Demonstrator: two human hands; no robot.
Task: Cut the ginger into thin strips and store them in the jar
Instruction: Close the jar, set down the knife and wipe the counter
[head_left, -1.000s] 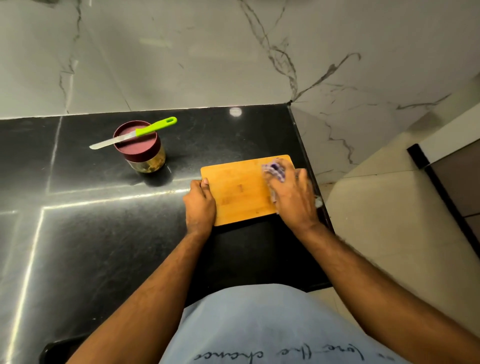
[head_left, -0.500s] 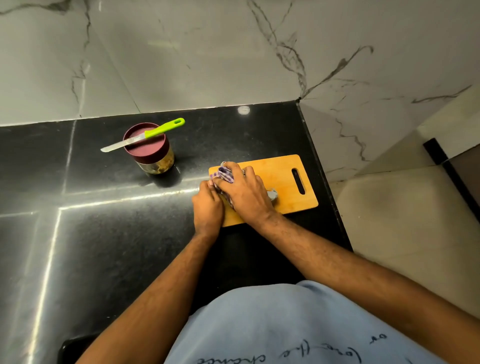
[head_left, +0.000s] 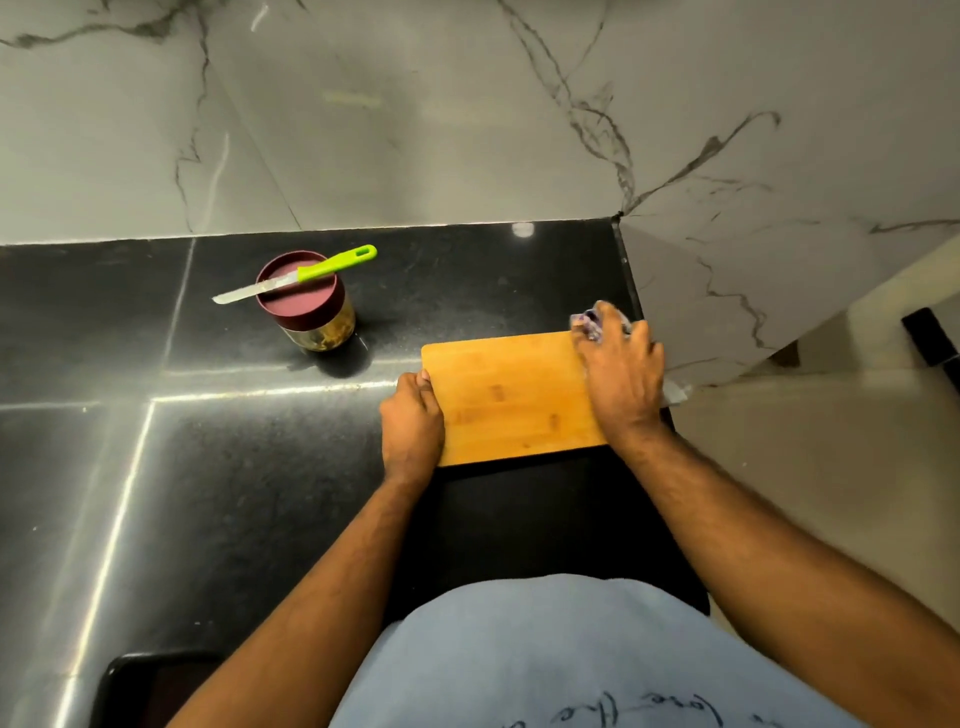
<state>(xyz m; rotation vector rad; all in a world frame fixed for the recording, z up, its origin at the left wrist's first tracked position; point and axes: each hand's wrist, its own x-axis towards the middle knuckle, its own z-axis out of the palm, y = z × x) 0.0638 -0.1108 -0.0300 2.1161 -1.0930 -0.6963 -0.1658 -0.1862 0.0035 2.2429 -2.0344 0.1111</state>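
Your left hand (head_left: 413, 423) grips the board (head_left: 511, 397) edge; your right hand (head_left: 618, 371) presses a cloth (head_left: 587, 318). The jar (head_left: 310, 301) looks hard, probably slick: grasp its sides, knife (head_left: 296, 274) off first.

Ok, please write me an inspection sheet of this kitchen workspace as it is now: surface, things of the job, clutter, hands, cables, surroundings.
Surface: black stone counter, glossy, with pale seams.
Job's things: wooden cutting board lies flat at the counter's right end, no ginger seen on it; jar stands with its maroon lid on, contents dim; green-handled knife lies across the lid.
Clutter: dark object at the near edge, unclear.
Hands: left hand holds the board's left edge; right hand presses a cloth at the board's right end.
Cables: nothing seen.
Surroundings: marble-patterned wall, pale floor on the right.
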